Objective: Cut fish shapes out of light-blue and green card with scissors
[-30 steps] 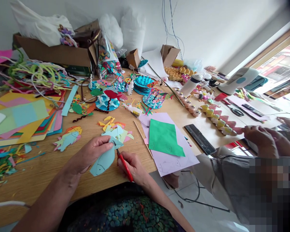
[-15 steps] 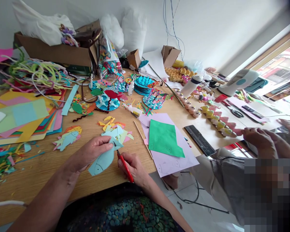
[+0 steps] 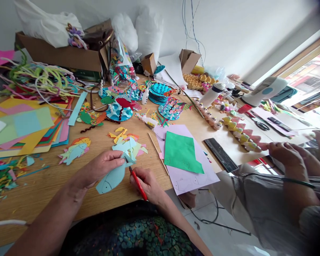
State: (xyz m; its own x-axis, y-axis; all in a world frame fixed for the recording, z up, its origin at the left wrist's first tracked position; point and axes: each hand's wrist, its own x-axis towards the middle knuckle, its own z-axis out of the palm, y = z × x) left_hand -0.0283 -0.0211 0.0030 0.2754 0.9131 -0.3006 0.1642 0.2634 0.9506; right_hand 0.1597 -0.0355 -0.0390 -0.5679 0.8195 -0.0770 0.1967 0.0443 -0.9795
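Head view: left of the green paper sheet (image 3: 182,149), which lies on a lilac sheet (image 3: 202,181), the left hand (image 3: 104,167) pinches a light-blue paper fish (image 3: 114,177) between thumb and fingers near its tail. The right hand (image 3: 146,183), also left of the green paper sheet, is curled around red-handled scissors (image 3: 138,183), their blades up against the fish's tail end; whether they are parted cannot be made out.

Far behind the green paper sheet and to its left, a cardboard box (image 3: 61,55) carries a bulging white plastic bag (image 3: 46,25) and a brown leather bag (image 3: 96,40); what lies deeper inside is hidden. Nearer the green paper sheet, a clear plastic bag (image 3: 120,57) holds brightly patterned paper cutouts (image 3: 124,75). Directly behind the sheet, toward the wall, stands a small open carton (image 3: 190,61), its contents out of sight.

Right of the green paper sheet, a yellow-and-pink egg-carton strip (image 3: 242,133) shows its pointed cups, and a co-worker's hand (image 3: 286,154) is at its near end.
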